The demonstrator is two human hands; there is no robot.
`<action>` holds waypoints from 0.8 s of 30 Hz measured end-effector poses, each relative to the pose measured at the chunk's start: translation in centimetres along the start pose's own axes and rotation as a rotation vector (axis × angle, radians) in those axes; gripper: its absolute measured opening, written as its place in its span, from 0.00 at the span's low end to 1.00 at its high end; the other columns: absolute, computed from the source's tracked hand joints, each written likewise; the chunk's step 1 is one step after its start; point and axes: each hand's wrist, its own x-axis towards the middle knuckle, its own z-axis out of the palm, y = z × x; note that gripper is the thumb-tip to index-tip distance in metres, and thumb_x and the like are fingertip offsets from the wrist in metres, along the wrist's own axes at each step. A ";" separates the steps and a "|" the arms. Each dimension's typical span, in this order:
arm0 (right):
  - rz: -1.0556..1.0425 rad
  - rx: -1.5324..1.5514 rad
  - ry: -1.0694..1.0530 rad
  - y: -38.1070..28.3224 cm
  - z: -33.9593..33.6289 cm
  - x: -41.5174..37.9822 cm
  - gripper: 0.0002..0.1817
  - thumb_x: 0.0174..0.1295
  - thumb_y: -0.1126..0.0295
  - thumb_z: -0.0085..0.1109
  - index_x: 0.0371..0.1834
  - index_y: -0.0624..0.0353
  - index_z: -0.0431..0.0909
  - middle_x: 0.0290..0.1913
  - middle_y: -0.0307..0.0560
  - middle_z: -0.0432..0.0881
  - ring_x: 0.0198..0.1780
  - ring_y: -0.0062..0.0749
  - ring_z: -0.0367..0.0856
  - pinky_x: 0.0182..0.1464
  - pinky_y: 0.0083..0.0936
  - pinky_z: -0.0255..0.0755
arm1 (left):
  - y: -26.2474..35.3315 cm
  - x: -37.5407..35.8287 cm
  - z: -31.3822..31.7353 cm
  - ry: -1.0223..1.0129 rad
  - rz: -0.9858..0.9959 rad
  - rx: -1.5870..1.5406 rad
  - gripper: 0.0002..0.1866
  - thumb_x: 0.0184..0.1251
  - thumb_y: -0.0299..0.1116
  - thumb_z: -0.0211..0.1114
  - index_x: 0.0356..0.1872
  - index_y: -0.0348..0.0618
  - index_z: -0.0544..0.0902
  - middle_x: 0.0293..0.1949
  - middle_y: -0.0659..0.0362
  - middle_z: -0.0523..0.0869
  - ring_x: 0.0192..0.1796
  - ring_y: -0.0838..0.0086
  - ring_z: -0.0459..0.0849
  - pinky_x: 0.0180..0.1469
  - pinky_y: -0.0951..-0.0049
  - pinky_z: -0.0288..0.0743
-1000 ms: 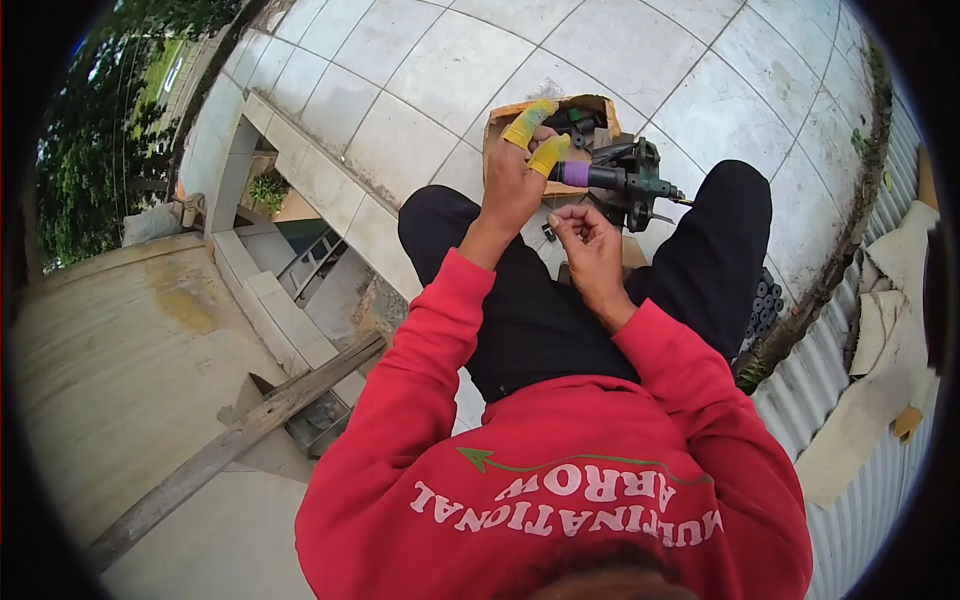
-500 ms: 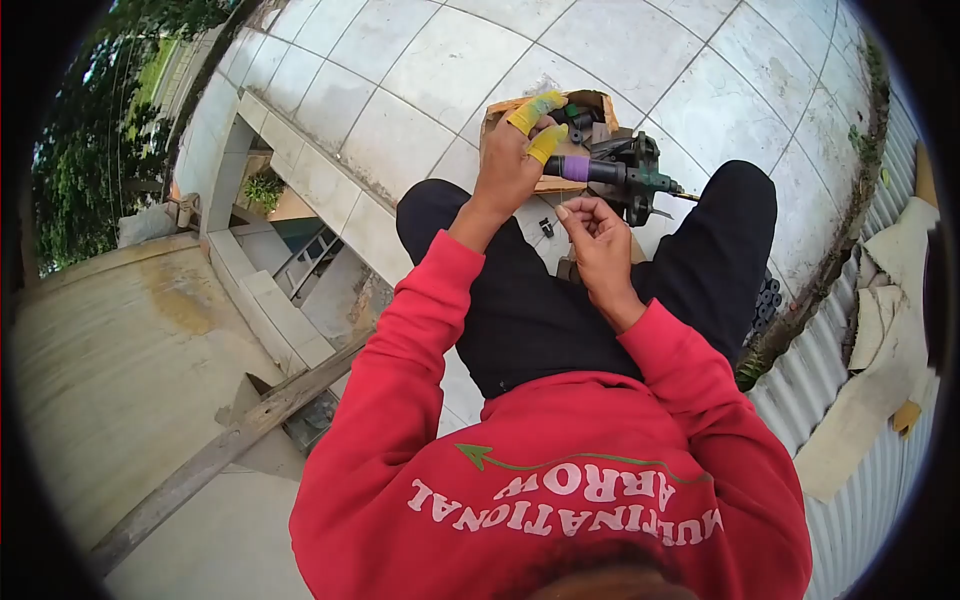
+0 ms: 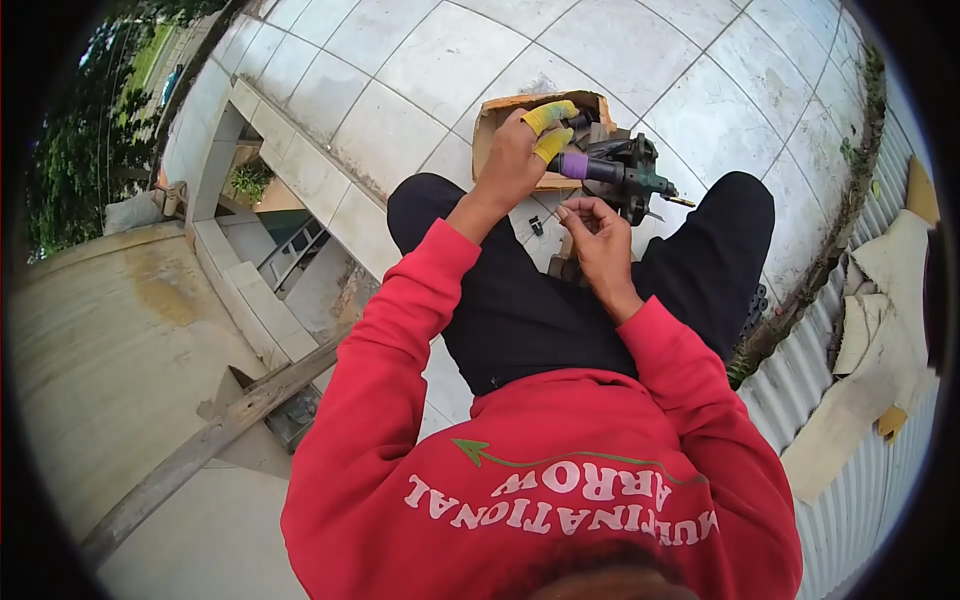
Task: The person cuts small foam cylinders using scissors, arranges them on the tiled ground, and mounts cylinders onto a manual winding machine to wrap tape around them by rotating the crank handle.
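Note:
My left hand [image 3: 512, 160], with yellow coverings on two fingers, is bent over an open cardboard box [image 3: 487, 110]. Its fingertips close around a dark part that I cannot make out. My right hand [image 3: 598, 240] is held between my knees, thumb and forefinger pinched together on something too small to name. Just beyond it lies a dark green and black tool [image 3: 640, 180] with a purple-banded cylinder [image 3: 575, 166] and a brass-coloured tip [image 3: 682, 202]. A small black piece [image 3: 536, 226] rests on the tiles left of my right hand.
Light square tiles [image 3: 460, 60] cover the floor. A low tiled ledge [image 3: 300, 160] and a wooden beam [image 3: 220, 440] stand on the left. Corrugated metal sheeting [image 3: 800, 420] with a torn pale sheet [image 3: 850, 400] runs along the right. Black round pieces [image 3: 757, 305] lie beside my right knee.
My left hand has shifted slightly right and down over the box. My right hand keeps its pinch in nearly the same place. The view has turned a little.

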 end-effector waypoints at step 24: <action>-0.390 -1.185 -0.289 -2.7 -6.3 -5.5 0.20 0.66 0.64 0.72 0.61 0.52 0.85 0.42 0.49 0.85 0.41 0.49 0.86 0.42 0.42 0.79 | -4.1 0.1 1.1 0.003 -0.233 -0.408 0.20 0.70 0.27 0.77 0.62 0.36 0.88 0.46 0.61 0.89 0.48 0.78 0.89 0.56 0.76 0.85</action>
